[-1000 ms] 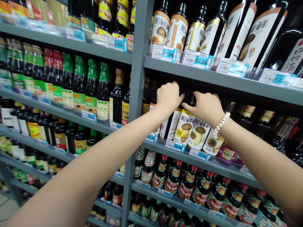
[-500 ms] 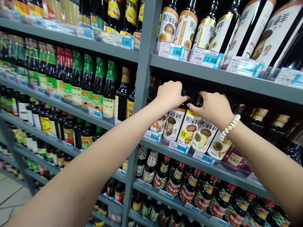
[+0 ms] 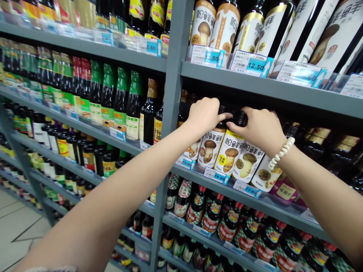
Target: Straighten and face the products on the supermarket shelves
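Note:
My left hand [image 3: 204, 115] reaches over the middle shelf, closed around the dark cap of a soy sauce bottle [image 3: 210, 149] with a brown-topped white mushroom label. Its thumb points right; its other fingers are hidden behind the cap. Close beside it, my right hand [image 3: 259, 126] has thumb and fingers around the black cap [image 3: 239, 118] of the neighbouring soy sauce bottle [image 3: 229, 151], which has a yellow-topped label. Both bottles stand upright on the shelf. To their right is another white-labelled bottle [image 3: 246, 162], partly below my right hand. A white coiled band [image 3: 281, 153] circles my right wrist.
The shelf above [image 3: 255, 81] runs just over my hands and carries larger bottles. A grey upright post [image 3: 171, 87] stands left of my left hand. Price tags [image 3: 217, 176] line the shelf edge. Red-labelled bottles [image 3: 210, 219] fill the shelf below.
The view has shifted slightly, so the shelves and hands sit a little differently in the picture. Both hands stay at the same bottle caps.

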Available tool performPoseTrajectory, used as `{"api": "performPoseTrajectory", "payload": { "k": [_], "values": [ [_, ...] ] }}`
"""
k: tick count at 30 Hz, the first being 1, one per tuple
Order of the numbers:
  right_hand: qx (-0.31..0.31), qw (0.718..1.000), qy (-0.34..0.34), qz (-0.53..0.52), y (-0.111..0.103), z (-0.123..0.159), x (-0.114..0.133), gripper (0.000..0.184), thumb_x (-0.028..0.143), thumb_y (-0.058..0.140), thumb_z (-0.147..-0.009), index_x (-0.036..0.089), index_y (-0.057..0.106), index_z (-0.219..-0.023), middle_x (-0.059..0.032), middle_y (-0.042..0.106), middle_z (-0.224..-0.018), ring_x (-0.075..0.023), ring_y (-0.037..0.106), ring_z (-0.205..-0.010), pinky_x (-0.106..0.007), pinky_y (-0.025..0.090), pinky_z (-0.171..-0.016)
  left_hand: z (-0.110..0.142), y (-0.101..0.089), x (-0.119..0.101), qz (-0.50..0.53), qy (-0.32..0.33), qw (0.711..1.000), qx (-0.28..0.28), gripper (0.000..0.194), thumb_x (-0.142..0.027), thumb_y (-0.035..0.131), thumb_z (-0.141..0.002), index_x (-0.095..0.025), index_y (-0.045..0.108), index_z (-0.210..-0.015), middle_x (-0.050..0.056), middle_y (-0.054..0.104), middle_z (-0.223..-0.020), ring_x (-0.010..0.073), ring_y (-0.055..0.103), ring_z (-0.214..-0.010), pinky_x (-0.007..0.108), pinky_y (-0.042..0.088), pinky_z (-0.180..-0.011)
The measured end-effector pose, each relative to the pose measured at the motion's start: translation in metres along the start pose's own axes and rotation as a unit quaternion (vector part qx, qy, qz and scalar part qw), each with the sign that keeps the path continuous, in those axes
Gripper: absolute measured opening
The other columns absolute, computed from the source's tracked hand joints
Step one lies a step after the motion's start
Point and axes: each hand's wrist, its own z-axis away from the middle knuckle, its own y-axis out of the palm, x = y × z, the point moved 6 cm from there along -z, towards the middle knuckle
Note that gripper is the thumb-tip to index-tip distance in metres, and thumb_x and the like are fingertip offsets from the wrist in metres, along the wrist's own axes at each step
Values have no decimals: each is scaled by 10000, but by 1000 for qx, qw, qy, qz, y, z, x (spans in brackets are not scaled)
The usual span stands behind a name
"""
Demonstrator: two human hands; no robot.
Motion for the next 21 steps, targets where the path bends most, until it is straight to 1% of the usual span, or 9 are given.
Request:
{"api": "performPoseTrajectory", "payload": {
  "k": [2,4,5,6,9,11,14,17,21],
  "values": [
    [-3,1000,0,-3,0,1,0,477,565,562,-866,149,695,-1057,-138,704,-828,-299,637,-800,-428,438,-795,2,-6,3,4,23,999,-33,464,-529,469,-953,-165,608,-1205,136,641,-1177,299,548,-1200,418,422,-1036],
    [-8,1000,-1,-2,0,1,0,499,579,568,-863,144,696,-1071,-137,701,-817,-300,637,-800,-433,441,-800,2,-13,9,0,44,996,-79,418,-429,373,-1004,-166,575,-1257,140,604,-1263,280,523,-1237,412,392,-1073],
    [-10,1000,-1,-1,0,1,0,508,583,569,-862,142,696,-1080,-137,701,-813,-301,640,-802,-436,443,-804,2,-15,14,-5,43,994,-96,406,-395,373,-1005,-160,566,-1274,147,587,-1295,278,516,-1247,411,383,-1084],
    [-11,1000,-1,2,0,0,0,513,583,572,-862,139,697,-1087,-137,703,-810,-302,644,-804,-439,445,-809,0,-15,19,-10,35,994,-100,401,-390,411,-991,-152,571,-1272,155,583,-1300,283,521,-1244,411,386,-1084],
    [-7,1000,3,6,0,-1,0,502,565,582,-859,136,701,-1091,-137,710,-807,-303,659,-804,-441,452,-821,-7,-7,38,-27,-24,998,-58,412,-449,572,-903,-135,653,-1157,161,659,-1152,305,598,-1139,411,455,-1011],
    [-3,1000,4,6,0,-2,0,493,561,581,-860,138,704,-1082,-140,716,-813,-305,667,-802,-439,457,-820,-10,-2,45,-39,-44,998,-33,375,-444,571,-894,-140,700,-1072,156,697,-1046,301,643,-1054,407,492,-952],
    [0,1000,2,5,-2,0,0,496,572,569,-866,142,702,-1073,-141,719,-811,-308,672,-797,-439,461,-814,-12,0,43,-51,-8,998,-23,352,-393,508,-921,-145,730,-1037,161,719,-1010,289,668,-1004,405,508,-921],
    [-7,1000,2,11,-3,4,0,501,581,571,-863,136,699,-1054,-140,712,-784,-305,668,-782,-446,454,-827,-12,-1,41,-48,36,998,-9,343,-379,504,-927,-154,738,-1040,145,732,-1012,273,674,-1002,393,509,-926],
    [-25,999,3,26,-3,5,4,493,578,550,-874,127,694,-1011,-134,698,-750,-288,659,-752,-470,430,-882,-14,1,41,-44,56,997,-9,328,-368,514,-936,-157,738,-1049,136,741,-1035,261,685,-1015,382,516,-940]
  ]
}}
